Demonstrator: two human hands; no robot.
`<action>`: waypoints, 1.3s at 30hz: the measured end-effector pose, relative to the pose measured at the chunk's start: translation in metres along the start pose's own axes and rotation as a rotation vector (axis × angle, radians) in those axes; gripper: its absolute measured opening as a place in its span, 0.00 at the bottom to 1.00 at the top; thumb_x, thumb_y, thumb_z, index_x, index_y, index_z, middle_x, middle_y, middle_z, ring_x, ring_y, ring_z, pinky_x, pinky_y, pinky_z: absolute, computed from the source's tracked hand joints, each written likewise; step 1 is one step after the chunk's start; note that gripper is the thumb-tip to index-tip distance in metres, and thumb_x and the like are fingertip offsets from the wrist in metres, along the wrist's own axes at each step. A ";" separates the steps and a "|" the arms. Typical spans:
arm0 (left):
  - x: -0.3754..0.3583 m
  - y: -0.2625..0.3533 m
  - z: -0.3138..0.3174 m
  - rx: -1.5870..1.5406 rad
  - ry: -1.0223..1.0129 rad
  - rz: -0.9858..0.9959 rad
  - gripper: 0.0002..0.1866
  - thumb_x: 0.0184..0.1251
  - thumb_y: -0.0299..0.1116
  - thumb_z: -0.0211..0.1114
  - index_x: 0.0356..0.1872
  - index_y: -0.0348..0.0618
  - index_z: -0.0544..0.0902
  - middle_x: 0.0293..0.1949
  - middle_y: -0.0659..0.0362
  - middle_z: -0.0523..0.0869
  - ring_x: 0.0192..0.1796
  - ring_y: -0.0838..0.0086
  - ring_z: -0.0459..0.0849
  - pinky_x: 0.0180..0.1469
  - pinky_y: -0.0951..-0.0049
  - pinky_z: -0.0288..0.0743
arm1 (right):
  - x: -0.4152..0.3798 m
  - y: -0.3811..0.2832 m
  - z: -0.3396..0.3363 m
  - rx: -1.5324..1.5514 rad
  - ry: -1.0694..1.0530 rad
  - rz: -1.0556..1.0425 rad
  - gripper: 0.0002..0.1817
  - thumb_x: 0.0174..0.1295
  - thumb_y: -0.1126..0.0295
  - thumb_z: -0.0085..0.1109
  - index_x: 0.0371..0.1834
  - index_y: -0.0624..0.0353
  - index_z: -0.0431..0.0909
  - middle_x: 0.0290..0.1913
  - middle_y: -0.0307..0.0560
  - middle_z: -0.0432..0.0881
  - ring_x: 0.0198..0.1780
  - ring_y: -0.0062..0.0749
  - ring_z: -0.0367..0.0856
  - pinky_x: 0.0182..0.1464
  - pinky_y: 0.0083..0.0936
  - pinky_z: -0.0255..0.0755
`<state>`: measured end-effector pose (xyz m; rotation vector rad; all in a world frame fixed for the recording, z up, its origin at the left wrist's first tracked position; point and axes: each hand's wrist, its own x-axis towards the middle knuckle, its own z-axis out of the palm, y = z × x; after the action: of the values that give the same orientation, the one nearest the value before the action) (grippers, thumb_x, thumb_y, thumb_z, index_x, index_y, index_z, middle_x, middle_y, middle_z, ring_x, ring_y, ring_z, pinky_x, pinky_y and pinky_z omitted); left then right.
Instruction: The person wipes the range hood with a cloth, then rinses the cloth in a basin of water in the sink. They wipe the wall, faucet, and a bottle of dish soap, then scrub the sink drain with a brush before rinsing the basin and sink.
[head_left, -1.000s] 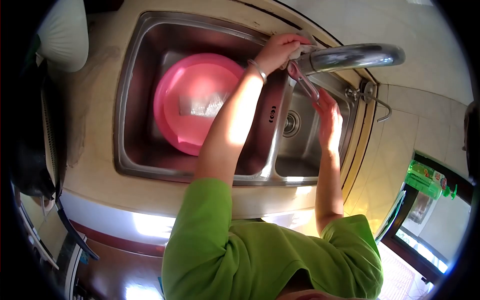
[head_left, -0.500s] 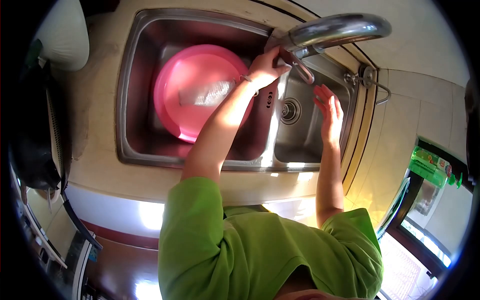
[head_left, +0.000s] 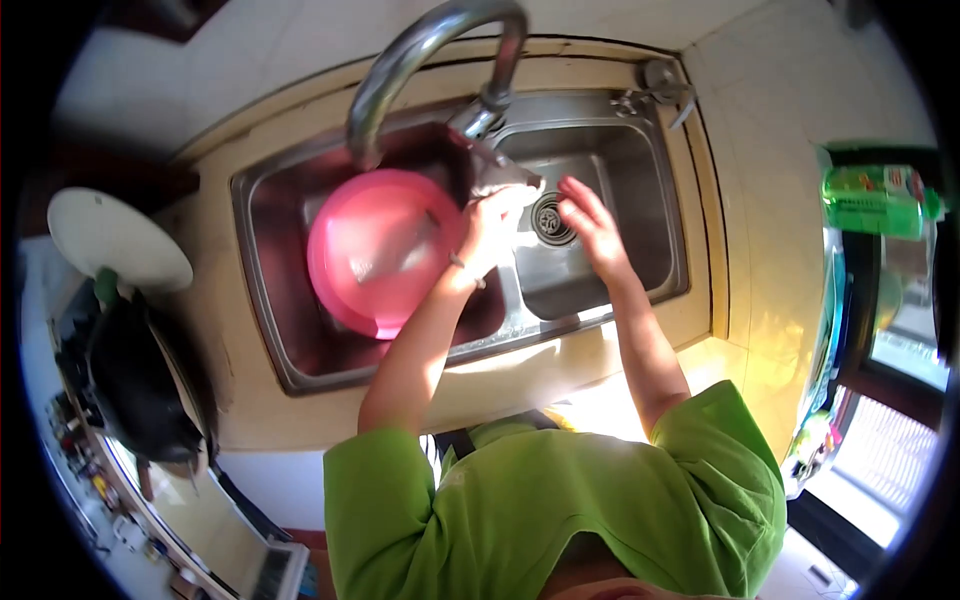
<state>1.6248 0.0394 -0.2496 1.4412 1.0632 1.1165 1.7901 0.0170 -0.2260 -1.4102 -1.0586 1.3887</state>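
In the middle of the frame, the left hand (head_left: 488, 230) is at the divider (head_left: 512, 280) between the two sink compartments. Its fingers are closed on the lower end of a greyish cloth-like piece (head_left: 497, 172); blur hides the exact placing of each finger. This piece is above the divider, just beside the base of the curved metal faucet (head_left: 400, 60), whose pipe makes an arch at the upper centre. Whether the piece touches the faucet, one cannot tell. A thin bracelet (head_left: 466, 268) is around the left wrist.

The right hand (head_left: 594, 236) is over the smaller compartment (head_left: 630, 200), right of the centre, near the round drain (head_left: 550, 220). Its fingers are open and rather straight, pointing to the upper left, and they hold nothing.

Left of the centre, in the larger compartment (head_left: 275, 240), there is a round pink basin (head_left: 335, 215). Inside it a flat, translucent thing (head_left: 395, 255) is lying; what it is exactly is not clear. The left forearm passes by the lower right side of the basin.

At the left edge of the frame, a white round lid (head_left: 120, 240) is tilted beside a black pan (head_left: 140, 385). At the upper right, a metal fitting (head_left: 660, 82) is at the corner of the sink. Near the right edge there is a green bottle (head_left: 870, 205), lying sideways in this view.
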 end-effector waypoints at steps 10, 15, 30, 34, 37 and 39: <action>0.033 0.007 0.049 -0.179 0.238 -0.260 0.27 0.55 0.21 0.55 0.59 0.41 0.61 0.23 0.60 0.77 0.24 0.80 0.77 0.29 0.82 0.72 | 0.079 -0.014 -0.027 -0.284 0.263 -0.457 0.16 0.50 0.76 0.52 0.44 0.59 0.75 0.31 0.42 0.77 0.31 0.28 0.74 0.35 0.20 0.68; 0.021 0.005 0.051 0.035 0.201 -0.056 0.23 0.53 0.21 0.56 0.53 0.37 0.65 0.51 0.53 0.70 0.33 0.78 0.75 0.33 0.81 0.71 | 0.130 0.008 -0.003 -1.035 0.244 -0.912 0.21 0.46 0.68 0.52 0.48 0.52 0.71 0.47 0.44 0.73 0.53 0.38 0.67 0.53 0.36 0.60; 0.138 0.109 0.123 0.057 -0.256 0.038 0.20 0.65 0.29 0.45 0.57 0.34 0.61 0.38 0.56 0.77 0.38 0.72 0.77 0.42 0.76 0.70 | 0.041 -0.025 -0.113 0.419 0.500 -0.257 0.23 0.51 0.73 0.51 0.53 0.65 0.66 0.47 0.46 0.73 0.48 0.29 0.71 0.52 0.26 0.63; 0.139 0.108 0.133 0.280 -0.152 0.134 0.14 0.62 0.28 0.45 0.48 0.35 0.68 0.32 0.50 0.78 0.29 0.63 0.78 0.34 0.68 0.71 | 0.041 -0.105 -0.118 -0.682 0.377 -0.906 0.32 0.48 0.75 0.51 0.61 0.62 0.58 0.58 0.59 0.63 0.57 0.41 0.64 0.57 0.30 0.60; 0.142 0.108 0.125 0.537 -0.151 0.291 0.11 0.59 0.28 0.46 0.41 0.36 0.71 0.27 0.47 0.78 0.27 0.53 0.77 0.32 0.60 0.69 | 0.068 -0.109 -0.111 -0.841 0.331 -0.974 0.32 0.46 0.75 0.54 0.59 0.59 0.61 0.56 0.55 0.67 0.55 0.44 0.64 0.54 0.31 0.63; 0.140 0.124 0.122 0.673 -0.196 0.295 0.07 0.57 0.28 0.48 0.31 0.36 0.73 0.22 0.48 0.77 0.27 0.51 0.76 0.30 0.60 0.69 | 0.083 -0.114 -0.120 -0.805 0.262 -0.923 0.33 0.43 0.78 0.55 0.58 0.55 0.62 0.54 0.51 0.69 0.53 0.44 0.64 0.51 0.30 0.65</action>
<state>1.7795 0.1376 -0.1221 2.2477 1.1658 0.8152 1.9120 0.1247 -0.1376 -1.2642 -1.8601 0.0875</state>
